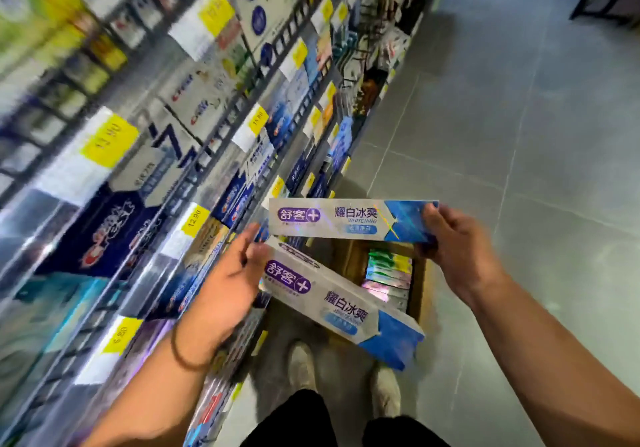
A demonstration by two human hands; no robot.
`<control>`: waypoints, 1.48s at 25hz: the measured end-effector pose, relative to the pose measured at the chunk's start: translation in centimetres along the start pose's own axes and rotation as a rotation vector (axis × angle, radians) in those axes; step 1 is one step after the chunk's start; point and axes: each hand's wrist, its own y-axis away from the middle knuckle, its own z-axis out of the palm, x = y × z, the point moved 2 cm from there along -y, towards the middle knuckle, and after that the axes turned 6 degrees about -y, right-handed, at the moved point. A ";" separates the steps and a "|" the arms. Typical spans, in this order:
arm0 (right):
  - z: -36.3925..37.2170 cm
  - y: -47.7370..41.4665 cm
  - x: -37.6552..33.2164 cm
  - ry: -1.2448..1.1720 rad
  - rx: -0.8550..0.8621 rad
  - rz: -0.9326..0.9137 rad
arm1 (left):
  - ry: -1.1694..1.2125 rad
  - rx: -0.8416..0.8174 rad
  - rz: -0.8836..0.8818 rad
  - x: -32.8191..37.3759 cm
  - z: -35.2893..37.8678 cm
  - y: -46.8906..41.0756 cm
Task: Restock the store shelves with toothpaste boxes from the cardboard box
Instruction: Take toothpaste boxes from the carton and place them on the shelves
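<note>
From the head camera, both forearms reach forward over the cardboard box [420,273] on the grey tiled floor [519,135]. The left hand [228,273], a dark band at its wrist, has its fingers closed on the end of the lower toothpaste box [339,308], which slants down to the right. The right hand [457,239] pinches the blue end of the upper toothpaste box [346,220], held level. Both are long, glossy, silver cartons. The shelves [138,169] at left are blurred.
</note>
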 end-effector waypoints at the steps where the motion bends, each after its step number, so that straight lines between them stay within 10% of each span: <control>1: 0.8 0.6 -1.4 0.018 -0.025 -0.013 | -0.022 0.039 0.013 0.7 -1.0 1.4; 25: 26.7 31.5 -12.0 -0.087 -0.696 -0.168 | 0.218 0.649 0.343 5.8 -23.0 42.4; 37: 34.1 48.5 -11.2 0.095 -0.896 -0.539 | 0.235 0.757 0.401 3.1 -31.4 59.2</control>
